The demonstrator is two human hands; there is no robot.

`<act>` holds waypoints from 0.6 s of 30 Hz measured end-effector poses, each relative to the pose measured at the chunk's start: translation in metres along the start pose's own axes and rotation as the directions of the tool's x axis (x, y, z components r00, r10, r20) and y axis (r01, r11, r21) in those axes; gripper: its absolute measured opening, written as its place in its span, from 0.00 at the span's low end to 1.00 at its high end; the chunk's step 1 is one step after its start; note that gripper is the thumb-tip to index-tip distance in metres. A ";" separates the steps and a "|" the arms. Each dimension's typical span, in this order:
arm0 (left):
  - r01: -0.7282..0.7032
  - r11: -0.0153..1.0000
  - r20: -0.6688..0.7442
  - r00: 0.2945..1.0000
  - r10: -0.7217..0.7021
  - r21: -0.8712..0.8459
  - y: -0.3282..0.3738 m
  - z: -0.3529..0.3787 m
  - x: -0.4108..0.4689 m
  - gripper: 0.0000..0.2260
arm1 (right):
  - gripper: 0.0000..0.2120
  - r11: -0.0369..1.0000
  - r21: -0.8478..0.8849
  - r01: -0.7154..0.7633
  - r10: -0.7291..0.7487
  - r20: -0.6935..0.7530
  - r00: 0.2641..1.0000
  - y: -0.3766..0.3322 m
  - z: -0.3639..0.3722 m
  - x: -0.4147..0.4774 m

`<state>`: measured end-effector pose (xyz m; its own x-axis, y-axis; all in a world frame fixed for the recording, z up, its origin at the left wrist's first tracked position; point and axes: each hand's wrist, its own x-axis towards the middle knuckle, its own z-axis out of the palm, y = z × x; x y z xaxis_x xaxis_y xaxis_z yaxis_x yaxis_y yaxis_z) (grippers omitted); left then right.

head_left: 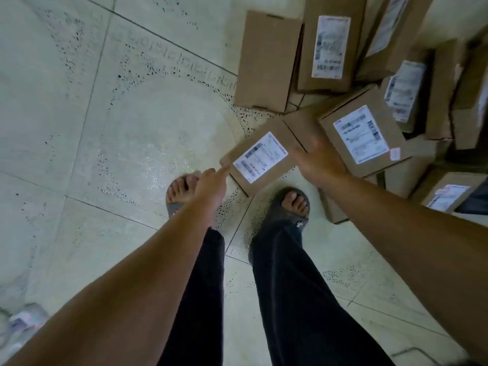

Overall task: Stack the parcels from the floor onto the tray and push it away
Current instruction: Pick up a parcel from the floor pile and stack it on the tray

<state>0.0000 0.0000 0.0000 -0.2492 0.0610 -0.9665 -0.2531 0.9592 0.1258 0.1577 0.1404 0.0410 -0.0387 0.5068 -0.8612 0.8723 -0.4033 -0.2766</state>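
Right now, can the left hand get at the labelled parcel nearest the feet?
Probably yes: the left hand has fingers at a corner of the labelled parcel, nothing lies between; the right hand is at its other end.

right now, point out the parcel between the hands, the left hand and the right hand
parcel (260, 157): head view, on its white label
left hand (211, 184): head view, on its back
right hand (320, 163): head view, on its back

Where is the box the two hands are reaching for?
In the head view, the labelled parcel sits right of centre, just ahead of the sandalled feet, between the left hand and the right hand, with other parcels behind it.
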 end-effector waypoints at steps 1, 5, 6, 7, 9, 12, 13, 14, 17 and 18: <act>-0.001 0.998 0.008 1.000 0.001 -0.071 0.002 0.003 0.003 0.23 | 0.30 0.999 0.007 0.035 -0.034 -0.024 0.999 0.000 0.002 0.005; 0.111 0.984 0.035 0.994 -0.107 -0.142 -0.010 0.027 0.028 0.20 | 0.27 0.999 -0.044 0.010 -0.012 -0.050 0.999 0.015 0.014 0.037; 0.151 0.976 0.049 0.988 -0.145 -0.155 -0.011 0.032 0.031 0.20 | 0.26 0.997 -0.073 -0.009 0.006 -0.039 0.999 0.020 0.017 0.044; 0.170 0.971 0.049 0.985 -0.164 -0.167 -0.012 0.037 0.033 0.20 | 0.26 0.996 -0.093 -0.005 0.002 -0.040 0.999 0.024 0.018 0.049; 0.194 0.963 0.052 0.981 -0.187 -0.188 -0.013 0.045 0.040 0.21 | 0.26 0.995 -0.100 -0.011 0.005 -0.063 0.998 0.027 0.021 0.056; 0.201 0.953 0.061 0.980 -0.192 -0.228 -0.015 0.050 0.050 0.12 | 0.26 0.995 -0.095 -0.004 -0.001 -0.047 0.999 0.033 0.027 0.064; 0.205 0.948 0.069 0.979 -0.194 -0.243 -0.014 0.050 0.050 0.11 | 0.25 0.995 -0.094 0.014 -0.018 -0.047 0.999 0.036 0.028 0.066; 0.204 0.944 0.074 0.979 -0.191 -0.259 -0.014 0.051 0.051 0.12 | 0.23 0.996 -0.088 0.020 -0.024 -0.042 0.999 0.038 0.029 0.068; 0.185 0.942 0.066 0.983 -0.173 -0.282 -0.016 0.049 0.052 0.12 | 0.24 0.998 -0.054 0.015 -0.018 -0.062 0.998 0.039 0.030 0.068; 0.177 0.940 0.067 0.984 -0.164 -0.291 -0.016 0.046 0.049 0.11 | 0.25 0.999 -0.043 0.002 -0.005 -0.056 0.998 0.041 0.029 0.067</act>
<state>0.0353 0.0008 -0.0595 -0.1407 -0.0789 -0.9869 -0.5539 0.8325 0.0124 0.1765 0.1357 -0.0403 -0.0158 0.5503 -0.8348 0.8925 -0.3687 -0.2599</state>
